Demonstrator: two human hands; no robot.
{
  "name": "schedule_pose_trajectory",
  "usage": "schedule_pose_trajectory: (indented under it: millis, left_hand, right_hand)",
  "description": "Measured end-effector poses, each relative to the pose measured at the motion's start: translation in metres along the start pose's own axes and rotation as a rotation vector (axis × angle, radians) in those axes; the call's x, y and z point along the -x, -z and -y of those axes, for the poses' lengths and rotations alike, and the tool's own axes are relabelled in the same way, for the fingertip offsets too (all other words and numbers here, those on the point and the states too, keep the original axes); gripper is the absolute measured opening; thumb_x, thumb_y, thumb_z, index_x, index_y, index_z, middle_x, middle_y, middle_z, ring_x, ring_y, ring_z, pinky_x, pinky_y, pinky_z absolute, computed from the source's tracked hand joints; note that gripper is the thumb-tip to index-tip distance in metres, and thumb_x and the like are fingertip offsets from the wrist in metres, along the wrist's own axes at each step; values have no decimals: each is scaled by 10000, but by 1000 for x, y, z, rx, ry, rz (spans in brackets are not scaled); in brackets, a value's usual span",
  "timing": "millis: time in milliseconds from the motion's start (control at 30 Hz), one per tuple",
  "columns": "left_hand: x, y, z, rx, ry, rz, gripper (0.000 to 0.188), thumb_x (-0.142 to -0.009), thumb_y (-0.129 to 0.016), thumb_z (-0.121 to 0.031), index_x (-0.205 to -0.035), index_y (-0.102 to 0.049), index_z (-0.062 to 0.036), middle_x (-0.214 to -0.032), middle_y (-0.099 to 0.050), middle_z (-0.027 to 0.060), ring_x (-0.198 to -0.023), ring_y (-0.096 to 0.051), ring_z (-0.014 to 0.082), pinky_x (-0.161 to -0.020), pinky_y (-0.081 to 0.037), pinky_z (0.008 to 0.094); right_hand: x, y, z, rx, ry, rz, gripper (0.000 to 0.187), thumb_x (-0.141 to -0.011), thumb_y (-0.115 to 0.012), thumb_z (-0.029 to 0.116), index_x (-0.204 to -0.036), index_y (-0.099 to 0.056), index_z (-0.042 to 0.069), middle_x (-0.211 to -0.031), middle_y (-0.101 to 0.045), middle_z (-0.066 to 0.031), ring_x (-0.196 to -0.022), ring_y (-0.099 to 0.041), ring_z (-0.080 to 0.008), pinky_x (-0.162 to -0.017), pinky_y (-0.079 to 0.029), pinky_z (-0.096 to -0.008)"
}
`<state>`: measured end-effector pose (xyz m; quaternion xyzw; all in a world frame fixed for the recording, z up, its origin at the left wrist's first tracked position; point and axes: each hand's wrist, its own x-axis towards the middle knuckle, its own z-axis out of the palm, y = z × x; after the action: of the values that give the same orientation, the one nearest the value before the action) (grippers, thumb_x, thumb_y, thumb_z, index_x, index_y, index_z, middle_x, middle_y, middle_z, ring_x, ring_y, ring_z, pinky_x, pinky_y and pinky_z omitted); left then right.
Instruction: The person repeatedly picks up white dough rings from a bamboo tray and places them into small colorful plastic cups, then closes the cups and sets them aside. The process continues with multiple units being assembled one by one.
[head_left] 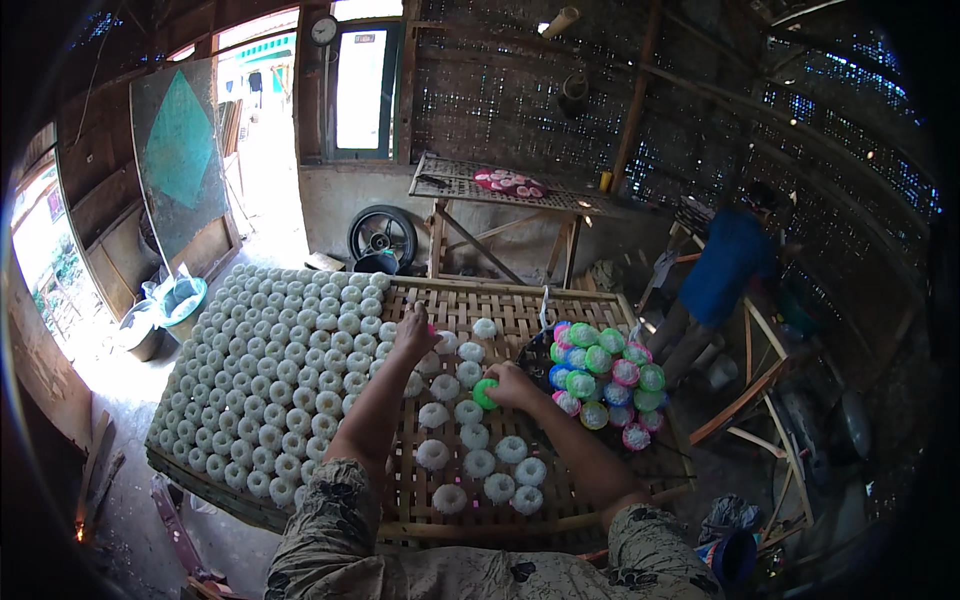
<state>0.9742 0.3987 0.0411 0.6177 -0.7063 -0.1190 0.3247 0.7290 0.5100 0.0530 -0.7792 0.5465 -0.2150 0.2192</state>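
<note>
White ring-shaped cakes (290, 367) sit in dense rows over the left part of a woven bamboo rack (590, 480). Looser ones, such as a white cake (433, 454), lie across its middle. My left hand (413, 328) reaches to the far middle, its fingers closed around a small pink mould (431, 330) that is mostly hidden. Closer in, my right hand (512, 387) grips a round green mould (485, 393) just above the loose cakes. To its right, a pile of pink, green, blue and yellow moulds (605, 368) filled with white stuff rests on the rack.
A person in a blue shirt (728, 265) bends over a wooden frame (765, 325) at the right. Behind the rack stand a slatted table (440, 183) with a red tray (490, 181), and a wheel (382, 240). Basins (183, 300) are on the floor at the left.
</note>
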Motion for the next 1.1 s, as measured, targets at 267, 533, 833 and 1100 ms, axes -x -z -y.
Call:
schedule_pose_trajectory:
  millis: [267,533,833,1100]
  left_hand:
    - [-2,57,-3,910,182,-296,512,-774,-775,-355,-1065,-471,-63,-974,-556,104,-873,-573,236,-748,-486,364]
    - [124,69,-81,1935,589,476,600,-932,-359,-629,-1240,-481,-128,-1189,-574,94,-1094,-568,273,-960,-414,569]
    - [208,78,-100,2386,768,551,552,-947,-451,-520,-1230,-515,-50,-1240,-549,180,-1177,-528,341,-927,-503,487]
    - [238,106,-89,2015,587,308,427,-973,-462,-441,-1226,-504,-100,-1174,-580,127,-1150,-554,330,-966,-473,503]
  right_hand:
    - [-10,35,17,-323,-47,105,354,-787,-656,145,-1126,-641,45,-964,-671,-91,-848,-643,-167,-752,-531,-321]
    - [12,52,82,-663,101,-53,353,-811,-573,65,-1162,-605,37,-1054,-632,-80,-983,-607,-165,-850,-497,-315]
    - [-29,131,-33,238,-25,-243,563,-713,-733,301,-1204,-587,68,-1233,-548,-243,-1095,-568,-370,-960,-448,-416]
    - [-61,165,-104,455,-200,81,526,-601,-777,326,-1052,-660,82,-1094,-648,-179,-1006,-625,-313,-875,-499,-386]
